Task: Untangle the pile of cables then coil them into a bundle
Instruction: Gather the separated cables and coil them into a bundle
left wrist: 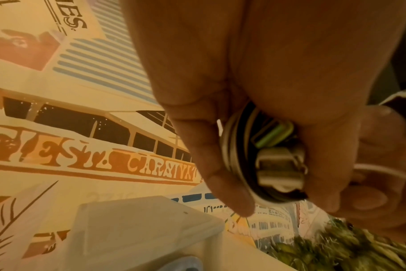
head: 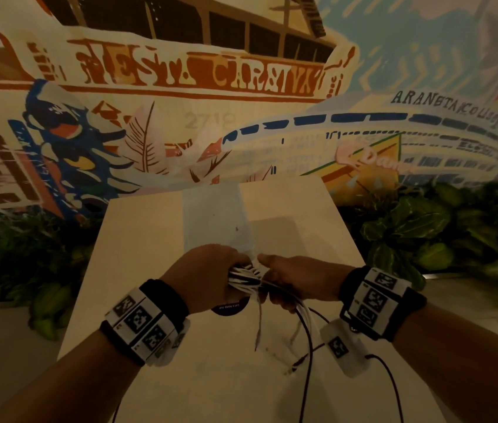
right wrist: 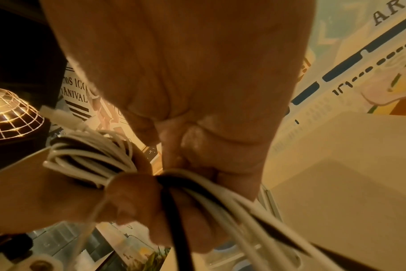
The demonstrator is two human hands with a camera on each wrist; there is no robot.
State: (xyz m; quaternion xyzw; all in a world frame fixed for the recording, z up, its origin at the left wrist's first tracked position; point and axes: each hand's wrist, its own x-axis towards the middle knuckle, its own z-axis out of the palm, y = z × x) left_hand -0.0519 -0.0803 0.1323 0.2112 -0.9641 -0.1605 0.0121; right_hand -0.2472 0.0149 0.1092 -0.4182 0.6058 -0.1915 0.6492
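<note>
A coil of white and black cables (head: 243,276) hangs above the white table (head: 150,227), held between both hands. My left hand (head: 208,274) grips the coiled loops (left wrist: 234,155), and cable plugs (left wrist: 278,165) show inside its fist. My right hand (head: 293,282) grips the loose strands right beside the coil (right wrist: 90,157). White and black strands (right wrist: 220,199) run out of its fist. The loose ends (head: 299,337) hang down from it to the table, with small plugs (head: 295,366) lying on the surface.
A round dark sticker (head: 229,308) lies on the table under my hands. Leafy plants (head: 425,227) stand on both sides of the table. A painted mural wall (head: 196,102) rises behind it. A lit wire lamp (right wrist: 9,113) shows in the right wrist view.
</note>
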